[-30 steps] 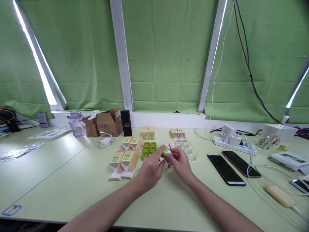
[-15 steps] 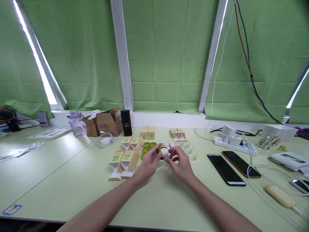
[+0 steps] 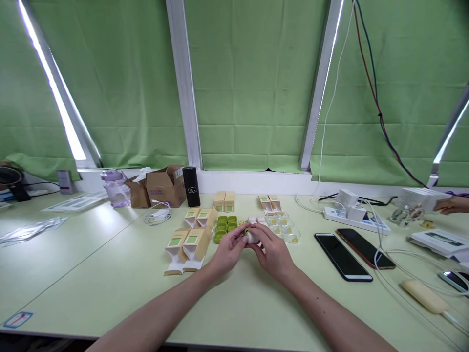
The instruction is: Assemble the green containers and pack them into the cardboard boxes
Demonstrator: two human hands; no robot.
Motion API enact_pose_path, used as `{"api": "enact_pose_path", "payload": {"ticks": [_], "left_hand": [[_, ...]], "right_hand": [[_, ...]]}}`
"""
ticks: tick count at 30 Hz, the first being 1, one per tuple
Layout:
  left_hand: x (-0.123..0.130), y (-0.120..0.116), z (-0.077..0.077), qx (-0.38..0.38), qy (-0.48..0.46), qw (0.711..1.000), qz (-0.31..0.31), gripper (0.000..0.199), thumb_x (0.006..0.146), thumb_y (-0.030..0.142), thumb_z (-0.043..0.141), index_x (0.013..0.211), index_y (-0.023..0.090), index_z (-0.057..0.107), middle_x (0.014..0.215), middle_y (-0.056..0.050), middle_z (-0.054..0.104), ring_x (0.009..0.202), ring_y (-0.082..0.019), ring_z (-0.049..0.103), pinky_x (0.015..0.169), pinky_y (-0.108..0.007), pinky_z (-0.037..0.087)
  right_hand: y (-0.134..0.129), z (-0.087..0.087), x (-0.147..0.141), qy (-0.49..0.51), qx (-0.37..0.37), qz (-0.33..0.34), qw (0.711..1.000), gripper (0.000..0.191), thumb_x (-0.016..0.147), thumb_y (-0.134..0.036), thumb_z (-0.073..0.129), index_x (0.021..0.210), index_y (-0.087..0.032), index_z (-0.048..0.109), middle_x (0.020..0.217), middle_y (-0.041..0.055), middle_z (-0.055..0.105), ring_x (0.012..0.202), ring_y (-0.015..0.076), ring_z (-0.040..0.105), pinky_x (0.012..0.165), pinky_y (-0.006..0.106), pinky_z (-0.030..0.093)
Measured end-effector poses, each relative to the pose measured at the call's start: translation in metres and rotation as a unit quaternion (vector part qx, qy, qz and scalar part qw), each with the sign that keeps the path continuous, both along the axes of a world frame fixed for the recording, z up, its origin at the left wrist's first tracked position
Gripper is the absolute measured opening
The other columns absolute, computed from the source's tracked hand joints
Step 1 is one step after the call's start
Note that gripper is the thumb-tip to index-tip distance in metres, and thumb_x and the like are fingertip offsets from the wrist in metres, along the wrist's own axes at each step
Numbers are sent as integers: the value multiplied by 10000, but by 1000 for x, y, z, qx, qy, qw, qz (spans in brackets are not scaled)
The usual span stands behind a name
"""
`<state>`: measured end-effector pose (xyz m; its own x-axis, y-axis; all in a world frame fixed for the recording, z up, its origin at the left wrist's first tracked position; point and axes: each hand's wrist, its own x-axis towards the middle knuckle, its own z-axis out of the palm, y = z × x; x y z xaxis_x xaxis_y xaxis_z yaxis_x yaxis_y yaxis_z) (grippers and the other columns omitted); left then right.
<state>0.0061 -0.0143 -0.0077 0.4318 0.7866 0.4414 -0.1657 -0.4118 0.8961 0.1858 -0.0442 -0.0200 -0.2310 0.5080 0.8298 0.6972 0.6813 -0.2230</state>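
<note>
Above the middle of the table, my left hand (image 3: 230,250) and my right hand (image 3: 275,252) close their fingers around one small rounded piece (image 3: 252,238). It is white with a green part at its left; the fingers cover much of it. Just beyond my left hand stand rows of small green square cups (image 3: 221,227). Behind my right hand lie clear plastic domed pieces (image 3: 284,227) with yellow centres. A few white pieces (image 3: 256,219) and tiny gold-coloured bits (image 3: 242,223) show past my fingertips, partly hidden.
Cream boxes with green labels (image 3: 197,240) lie left, several with flaps open. More boxes stand farther back (image 3: 224,201). Two phones (image 3: 343,256), a power strip (image 3: 357,222) and cables lie right. Another person's hand (image 3: 453,205) reaches in at the right edge, by a white box (image 3: 421,199).
My right hand has moved left and its fingers have closed over the white and green piece, which has turned. Another person's hand has appeared at the right edge.
</note>
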Motion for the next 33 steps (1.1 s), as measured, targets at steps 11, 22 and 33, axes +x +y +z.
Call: {"api": "enact_pose_path", "payload": {"ticks": [11, 22, 33], "left_hand": [[9, 1, -2, -48, -14, 996, 68, 503, 863, 380, 755, 1293, 128, 690, 1334, -174, 709, 1218, -303, 691, 1084, -498, 559], [6, -2, 1, -37, -23, 998, 43, 533, 893, 441, 730, 1328, 137, 673, 1374, -180, 685, 1271, -316, 661, 1103, -492, 541], [9, -5, 2, -48, -20, 999, 7, 672, 815, 478, 834, 1374, 156, 646, 1391, -191, 667, 1311, -332, 622, 1138, -492, 497]], "right_hand": [[-6, 9, -6, -21, 10, 8, 1000, 320, 1016, -141, 482, 1318, -188, 575, 1284, 162, 679, 1171, 258, 692, 900, 390, 639], [-5, 6, -6, -26, 38, -11, 999, 357, 1008, -139, 493, 1352, -197, 570, 1280, 164, 683, 1164, 264, 698, 896, 396, 646], [0, -3, -4, -31, 24, -26, 999, 438, 983, -130, 494, 1411, -212, 544, 1319, 159, 670, 1160, 268, 706, 916, 409, 646]]}}
